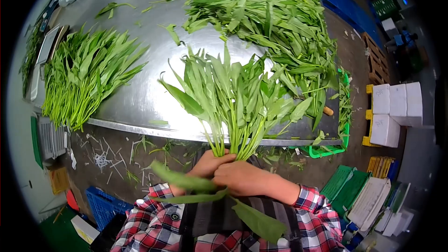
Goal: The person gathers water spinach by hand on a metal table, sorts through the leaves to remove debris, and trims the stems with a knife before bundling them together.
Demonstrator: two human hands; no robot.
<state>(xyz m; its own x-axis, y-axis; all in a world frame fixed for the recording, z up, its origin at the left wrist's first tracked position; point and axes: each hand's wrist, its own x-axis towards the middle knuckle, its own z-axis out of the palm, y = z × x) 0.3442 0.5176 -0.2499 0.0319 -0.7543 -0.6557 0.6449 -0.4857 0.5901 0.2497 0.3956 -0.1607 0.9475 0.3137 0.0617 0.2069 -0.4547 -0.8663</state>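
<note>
With curled fingers of left hand [208, 163] and right hand [243, 178], grasps a leafy bunch [239, 100] by its stems [240, 147] at the near edge of the worktop [123, 105], seemingly gathering, next needing a steady hold.

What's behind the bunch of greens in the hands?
Behind the held bunch: the metal table with its front edge, and on the right, part of the big leafy pile. The table directly behind the bunch is mostly covered, so anything lying there can't be seen.
</note>
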